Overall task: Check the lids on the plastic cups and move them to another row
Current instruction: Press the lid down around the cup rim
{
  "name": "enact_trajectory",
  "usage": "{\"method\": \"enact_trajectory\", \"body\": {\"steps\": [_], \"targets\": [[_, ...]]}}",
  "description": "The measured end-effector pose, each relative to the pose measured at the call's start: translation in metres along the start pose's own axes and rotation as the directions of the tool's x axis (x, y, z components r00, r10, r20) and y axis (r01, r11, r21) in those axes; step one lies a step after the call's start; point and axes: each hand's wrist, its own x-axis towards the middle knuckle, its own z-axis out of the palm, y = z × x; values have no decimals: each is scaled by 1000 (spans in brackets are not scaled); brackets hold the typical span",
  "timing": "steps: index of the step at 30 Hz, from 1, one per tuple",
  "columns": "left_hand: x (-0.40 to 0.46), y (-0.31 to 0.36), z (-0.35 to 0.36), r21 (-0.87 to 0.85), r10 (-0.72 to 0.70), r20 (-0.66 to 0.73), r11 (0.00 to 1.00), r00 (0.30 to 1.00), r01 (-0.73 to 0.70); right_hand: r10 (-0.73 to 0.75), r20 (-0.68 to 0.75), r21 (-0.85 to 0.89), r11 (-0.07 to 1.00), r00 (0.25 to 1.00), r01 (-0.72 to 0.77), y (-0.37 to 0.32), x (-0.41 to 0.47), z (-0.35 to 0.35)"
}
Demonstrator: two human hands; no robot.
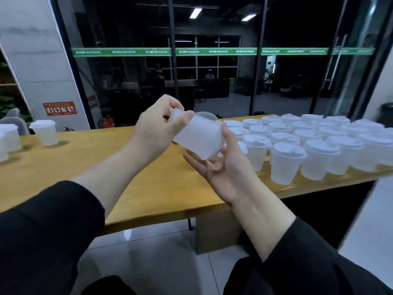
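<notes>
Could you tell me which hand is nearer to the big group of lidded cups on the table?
Right. The right hand is just beside the group; the left hand is farther off.

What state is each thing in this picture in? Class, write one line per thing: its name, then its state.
Held plastic cup: tipped on its side in the air, above the table.
Left hand: grips the cup's narrow base end.
Right hand: palm up, fingers spread, cradling the cup's wide end.
Cluster of lidded cups: upright, lids on, at the right.
Lidded cups at the left: upright, lids on.
Wooden table: bears both groups.
</notes>
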Motion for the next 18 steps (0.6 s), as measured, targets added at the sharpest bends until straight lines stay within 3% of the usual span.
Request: {"method": "enact_trajectory", "body": {"steps": [4, 7, 10, 14, 18], "targets": [[-26, -6, 61, -280, -115, 159, 947, 981, 156, -224, -113, -337, 925, 968, 175, -44, -8, -35], [-37, 2, 101, -322, -149, 214, 922, 965, 214, -411, -155, -628, 743, 898, 231, -68, -8, -63], [-45, 15, 130, -348, -218, 224, 892, 950, 287, -494, -89, -849, 492, 865, 194, -80, -8, -88], [-51, 25, 157, -477, -374, 364, 712, 853, 515, -497, 31, -956, 240, 867, 171, -77, -2, -115], [-55, 23, 174, -544, -413, 456, 572, 789, 614, -503, 9, -975, 189, 864, 121, -67, 4, -131]]}}
